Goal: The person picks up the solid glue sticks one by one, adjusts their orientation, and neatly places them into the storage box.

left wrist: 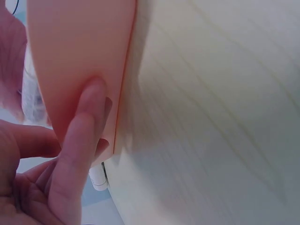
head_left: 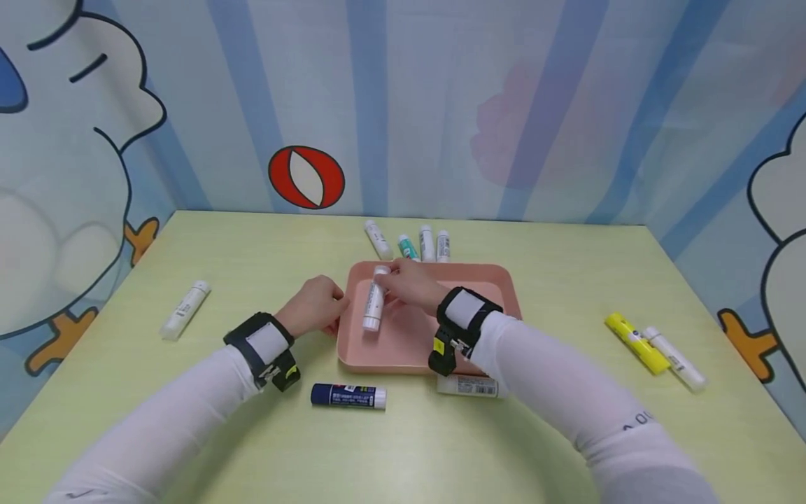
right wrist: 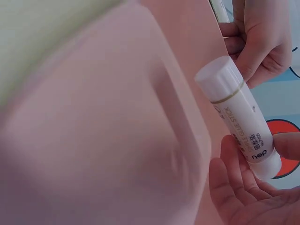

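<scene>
Between thumb and fingers my right hand (head_left: 412,283) pinches a white glue stick (head_left: 373,308) near its far end, over the left part of a pink tray (head_left: 409,353). Printing on the glue stick (right wrist: 239,117) shows in the right wrist view, its thicker white end pointing away from the fingers. At the tray's left side, my left hand (head_left: 313,306) grips the rim. Its fingers (left wrist: 77,145) lie along the outer wall of the tray (left wrist: 89,42) in the left wrist view, with the thumb at the rim.
Behind the tray lie white glue sticks (head_left: 378,240) and a teal one (head_left: 408,247). In front are a navy glue stick (head_left: 348,395) and a white tube (head_left: 470,386). Another white one (head_left: 186,310) lies far left; a yellow stick (head_left: 637,343) and a white one (head_left: 676,360) lie right.
</scene>
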`<action>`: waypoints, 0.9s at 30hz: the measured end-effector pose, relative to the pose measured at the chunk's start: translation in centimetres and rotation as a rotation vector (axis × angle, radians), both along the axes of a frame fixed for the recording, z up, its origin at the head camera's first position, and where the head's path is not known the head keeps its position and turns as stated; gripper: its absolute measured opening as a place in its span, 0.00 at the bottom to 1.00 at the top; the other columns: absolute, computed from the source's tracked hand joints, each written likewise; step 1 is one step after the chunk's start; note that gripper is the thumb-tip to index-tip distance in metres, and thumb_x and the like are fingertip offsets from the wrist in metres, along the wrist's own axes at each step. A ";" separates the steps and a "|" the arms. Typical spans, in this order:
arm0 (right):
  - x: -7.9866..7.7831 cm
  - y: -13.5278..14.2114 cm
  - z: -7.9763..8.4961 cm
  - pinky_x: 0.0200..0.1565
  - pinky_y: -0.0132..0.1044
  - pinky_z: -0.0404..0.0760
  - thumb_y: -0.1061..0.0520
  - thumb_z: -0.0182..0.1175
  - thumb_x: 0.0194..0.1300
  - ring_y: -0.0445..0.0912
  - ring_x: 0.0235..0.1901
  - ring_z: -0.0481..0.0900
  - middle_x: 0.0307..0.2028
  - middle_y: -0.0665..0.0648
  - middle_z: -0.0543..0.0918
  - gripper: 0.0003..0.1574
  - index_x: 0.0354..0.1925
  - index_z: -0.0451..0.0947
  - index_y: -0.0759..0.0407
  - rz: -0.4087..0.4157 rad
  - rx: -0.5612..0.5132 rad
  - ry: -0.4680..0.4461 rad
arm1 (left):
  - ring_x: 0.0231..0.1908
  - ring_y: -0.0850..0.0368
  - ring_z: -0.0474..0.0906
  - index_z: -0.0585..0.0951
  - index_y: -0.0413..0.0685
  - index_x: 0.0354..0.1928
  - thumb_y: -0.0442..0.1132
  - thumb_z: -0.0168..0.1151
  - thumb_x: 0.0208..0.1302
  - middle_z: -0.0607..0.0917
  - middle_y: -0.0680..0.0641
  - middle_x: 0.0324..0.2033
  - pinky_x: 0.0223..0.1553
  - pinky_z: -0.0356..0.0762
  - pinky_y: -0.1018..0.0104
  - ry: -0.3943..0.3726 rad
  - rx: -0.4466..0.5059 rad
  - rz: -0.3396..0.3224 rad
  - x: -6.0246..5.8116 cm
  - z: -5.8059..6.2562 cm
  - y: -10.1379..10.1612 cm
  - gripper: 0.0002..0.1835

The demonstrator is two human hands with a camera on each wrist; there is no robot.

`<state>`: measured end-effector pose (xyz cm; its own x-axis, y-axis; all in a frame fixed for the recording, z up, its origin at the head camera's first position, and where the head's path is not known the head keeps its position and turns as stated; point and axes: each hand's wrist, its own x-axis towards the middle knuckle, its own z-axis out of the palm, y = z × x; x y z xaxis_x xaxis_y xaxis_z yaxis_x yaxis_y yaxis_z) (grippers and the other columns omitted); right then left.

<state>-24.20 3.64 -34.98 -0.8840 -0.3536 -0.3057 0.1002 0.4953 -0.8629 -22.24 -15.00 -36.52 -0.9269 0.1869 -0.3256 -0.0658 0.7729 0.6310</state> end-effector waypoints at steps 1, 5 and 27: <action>-0.2 -0.3 -0.1 0.46 0.44 0.80 0.54 0.51 0.75 0.53 0.43 0.82 0.45 0.62 0.80 0.21 0.58 0.70 0.67 0.013 0.008 -0.004 | 0.22 0.55 0.80 0.82 0.32 0.45 0.36 0.50 0.73 0.83 0.44 0.23 0.25 0.79 0.67 0.000 0.001 0.000 0.0 0.0 0.0 0.15; -0.9 -1.3 -0.7 0.45 0.41 0.79 0.53 0.51 0.75 0.51 0.42 0.81 0.41 0.59 0.80 0.21 0.58 0.71 0.65 0.073 0.097 0.013 | 0.22 0.55 0.80 0.82 0.32 0.45 0.36 0.51 0.73 0.83 0.44 0.24 0.25 0.80 0.67 -0.008 0.009 0.005 0.1 -0.1 0.0 0.14; -4.8 -4.1 -4.9 0.37 0.36 0.75 0.52 0.56 0.71 0.48 0.37 0.78 0.36 0.57 0.80 0.16 0.51 0.78 0.58 0.137 0.281 -0.025 | 0.20 0.56 0.80 0.82 0.33 0.37 0.36 0.53 0.70 0.82 0.44 0.22 0.23 0.80 0.66 0.032 0.014 -0.021 0.2 -0.1 0.2 0.12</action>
